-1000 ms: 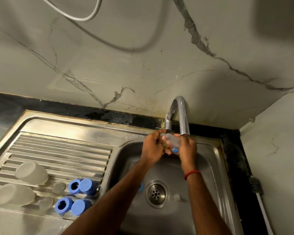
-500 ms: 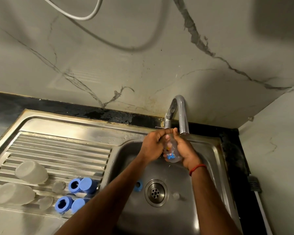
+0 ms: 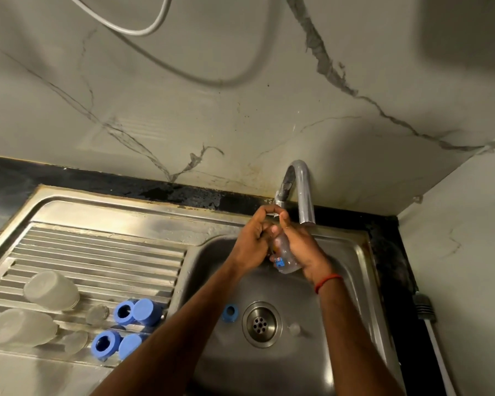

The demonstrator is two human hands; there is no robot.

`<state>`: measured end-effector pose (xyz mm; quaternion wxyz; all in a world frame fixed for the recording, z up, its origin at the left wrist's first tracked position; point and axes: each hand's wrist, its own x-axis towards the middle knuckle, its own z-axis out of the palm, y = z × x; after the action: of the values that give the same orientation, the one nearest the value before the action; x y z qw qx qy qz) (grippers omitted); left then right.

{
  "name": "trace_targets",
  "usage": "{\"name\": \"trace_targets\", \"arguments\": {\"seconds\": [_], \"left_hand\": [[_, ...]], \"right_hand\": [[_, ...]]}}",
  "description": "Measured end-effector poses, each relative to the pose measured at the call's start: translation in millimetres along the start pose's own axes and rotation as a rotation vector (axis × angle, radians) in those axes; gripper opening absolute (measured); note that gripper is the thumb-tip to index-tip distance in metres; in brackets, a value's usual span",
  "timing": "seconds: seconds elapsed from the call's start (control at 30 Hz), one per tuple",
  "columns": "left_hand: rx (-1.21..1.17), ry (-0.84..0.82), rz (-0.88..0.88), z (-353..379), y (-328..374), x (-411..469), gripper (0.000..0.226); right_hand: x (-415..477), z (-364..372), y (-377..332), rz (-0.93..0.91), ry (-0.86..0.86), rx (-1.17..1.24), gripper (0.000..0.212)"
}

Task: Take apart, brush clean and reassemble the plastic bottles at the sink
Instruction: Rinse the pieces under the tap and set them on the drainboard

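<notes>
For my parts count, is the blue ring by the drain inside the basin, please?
Inside: blue ring rests on basin floor beside drain.

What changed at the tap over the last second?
The bottle swung from lying across under the tap to base-down, slightly lower. The left hand and right hand both kept their grip on it. The caps on the drainboard and the blue ring in the sink stayed put.
</notes>
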<state>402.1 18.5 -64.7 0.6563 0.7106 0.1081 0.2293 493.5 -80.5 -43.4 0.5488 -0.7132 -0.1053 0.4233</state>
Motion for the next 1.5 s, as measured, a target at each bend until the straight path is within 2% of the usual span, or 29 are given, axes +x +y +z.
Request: {"name": "trace_targets", "arguments": {"seconds": [0.07,0.1,0.17,0.2,0.27,0.33,0.4,0.43,0.5,0.53,0.6,0.7,0.77,0.83,0.9,1.0,1.07,1.13,1.2,1.27,1.3,1.37,1.4,1.5], "left_hand": [[-0.054,-0.001,-0.034,1.4,-2.4,-0.9,0.026],[-0.066,0.020,-0.060,3.8,-4.3,-1.9,0.022],[-0.055,0.139,-0.131,12.3,-9.3,0.2,0.013],[-0.017,0.252,-0.194,17.3,-11.2,2.6,0.011],[0.009,0.451,-0.361,27.2,-8.3,6.1,0.017],[-0.186,0.432,-0.580,33.8,6.3,8.3,0.031],[-0.438,0.298,-0.793,38.2,21.1,6.0,0.046],[-0.512,0.254,-0.840,38.9,26.5,3.2,0.049],[-0.471,0.169,-0.792,34.9,31.2,0.1,0.047],[-0.386,0.126,-0.742,31.4,31.4,-0.3,0.045],[-0.201,0.039,-0.728,25.7,30.6,2.8,0.043],[-0.041,-0.042,-0.781,24.0,29.9,7.1,0.043],[-0.030,0.099,-0.728,27.7,25.1,7.5,0.036],[-0.080,0.296,-0.585,37.6,18.2,2.6,0.026],[0.007,0.403,-0.368,50.4,8.2,-9.0,0.019],[0.327,0.378,-0.129,51.5,-2.6,-20.2,0.022],[0.334,0.337,-0.031,39.9,-7.6,-16.6,0.021],[0.062,0.309,-0.109,31.8,-1.9,-8.8,0.021],[-0.135,0.281,-0.409,28.0,9.2,0.6,0.024],[-0.123,0.200,-0.646,25.9,20.2,4.9,0.027],[-0.088,0.175,-0.660,25.7,21.3,6.8,0.030],[0.027,0.181,-0.538,24.6,18.9,8.2,0.032],[0.118,0.187,-0.444,24.1,16.9,7.5,0.032],[0.481,0.140,-0.168,21.7,9.7,1.0,0.039]], "right_hand": [[-0.6,-7.7,-3.7,0.092,-0.168,0.227,0.062],[0.3,-8.7,-1.2,0.130,-0.189,0.289,0.061],[7.4,-7.9,8.2,0.188,-0.113,0.360,0.058],[10.7,-5.0,12.5,0.199,-0.051,0.399,0.055],[13.3,5.8,17.5,0.170,0.102,0.440,0.048],[10.3,16.2,16.7,0.069,0.262,0.372,0.037],[1.2,20.9,13.1,-0.096,0.392,0.262,0.019],[-1.0,19.4,15.6,-0.203,0.410,0.153,0.017],[-1.7,8.0,24.6,-0.452,0.375,-0.232,0.024],[-1.9,1.1,29.9,-0.552,0.330,-0.432,0.035],[-1.6,-9.7,37.7,-0.656,0.284,-0.608,0.056],[-5.9,-15.1,29.3,-0.664,0.272,-0.603,0.058],[-5.4,-11.0,26.4,-0.584,0.355,-0.575,0.048],[-1.0,-3.0,23.5,-0.461,0.500,-0.515,0.037],[-2.2,4.0,18.1,-0.290,0.543,-0.334,0.035],[-2.8,6.1,19.2,-0.155,0.480,-0.228,0.038],[-3.7,6.8,27.4,-0.272,0.482,-0.308,0.036],[-6.9,6.1,35.1,-0.599,0.516,-0.540,0.038],[-6.1,1.7,42.1,-0.856,0.547,-0.807,0.040],[-1.5,-2.9,45.1,-0.973,0.580,-0.974,0.039],[0.4,-3.9,46.5,-0.991,0.593,-1.011,0.039],[-2.5,-0.8,41.7,-0.907,0.591,-0.922,0.040],[-6.1,3.2,36.3,-0.804,0.587,-0.836,0.041],[-17.4,14.1,17.3,-0.282,0.464,-0.464,0.043]]}}
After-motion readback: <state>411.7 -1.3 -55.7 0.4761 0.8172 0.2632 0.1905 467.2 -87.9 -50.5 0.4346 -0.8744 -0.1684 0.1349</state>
